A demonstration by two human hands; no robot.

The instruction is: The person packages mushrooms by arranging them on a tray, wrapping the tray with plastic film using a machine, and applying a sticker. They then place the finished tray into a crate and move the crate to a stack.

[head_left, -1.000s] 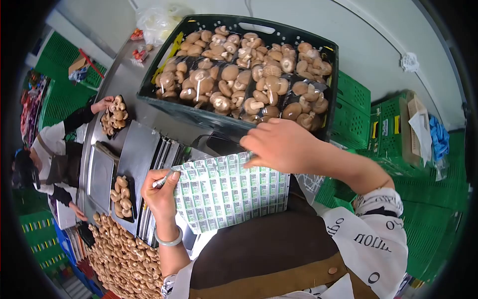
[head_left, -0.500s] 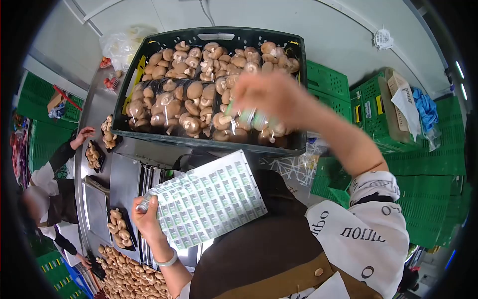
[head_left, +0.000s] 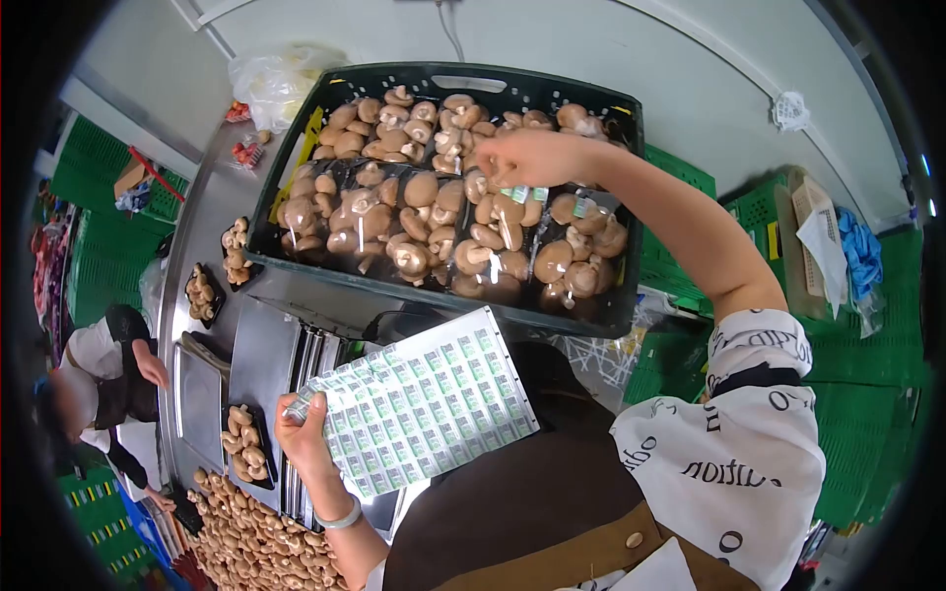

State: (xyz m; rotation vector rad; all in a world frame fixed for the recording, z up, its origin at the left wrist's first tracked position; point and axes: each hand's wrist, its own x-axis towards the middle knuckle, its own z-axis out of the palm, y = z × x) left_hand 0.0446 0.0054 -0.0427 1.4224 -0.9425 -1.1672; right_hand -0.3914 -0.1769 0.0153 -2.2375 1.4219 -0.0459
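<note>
My left hand (head_left: 307, 438) grips the crumpled left edge of a sheet of small green-and-white labels (head_left: 429, 404), between thumb and fingers. The sheet is tilted in front of my apron. Over the black crate (head_left: 439, 286) my right hand (head_left: 537, 158) is bent down with fingers pinched together. Small green-and-white labels (head_left: 522, 194) show just under its fingers. Film-wrapped packs of mushrooms (head_left: 414, 217) fill the crate in rows. Another small label (head_left: 584, 207) shows over a pack at the right, below my wrist.
To the left, a metal counter (head_left: 222, 187) carries trays of mushrooms (head_left: 244, 443) and a heap of loose mushrooms (head_left: 256, 537). A co-worker (head_left: 108, 384) stands across it. Green crates (head_left: 680, 177) are stacked at right; a clear plastic bag (head_left: 281, 89) lies behind.
My right hand has come to a steadier pose over the packs, fingers further down. The view has shifted, so the crate appears further right. The co-worker's hand has drawn back from the trays.
</note>
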